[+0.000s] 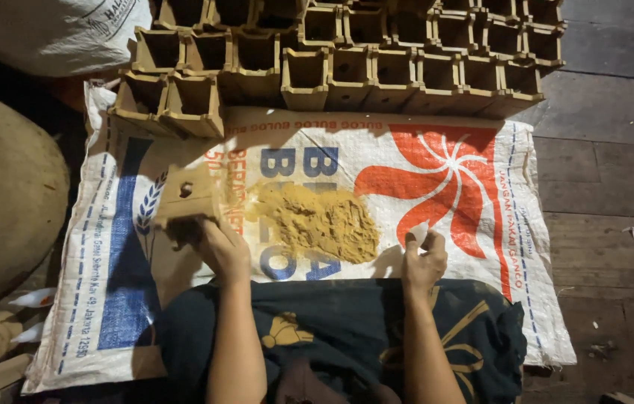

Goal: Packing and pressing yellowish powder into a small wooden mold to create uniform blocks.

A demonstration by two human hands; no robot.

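Left hand fingers clamp a small square clay mould at frame's left-centre w/ right hand loosely curled, empty, by the yellow powder pile mid-sack; best kept level, I'd say.

Rows of square tan clay moulds fill the top of the frame; a grey stuffed sack lies upper left, over dark wooden floorboards.

sack: white, red swirl, blue stripes | powder: ochre | boxes: tan
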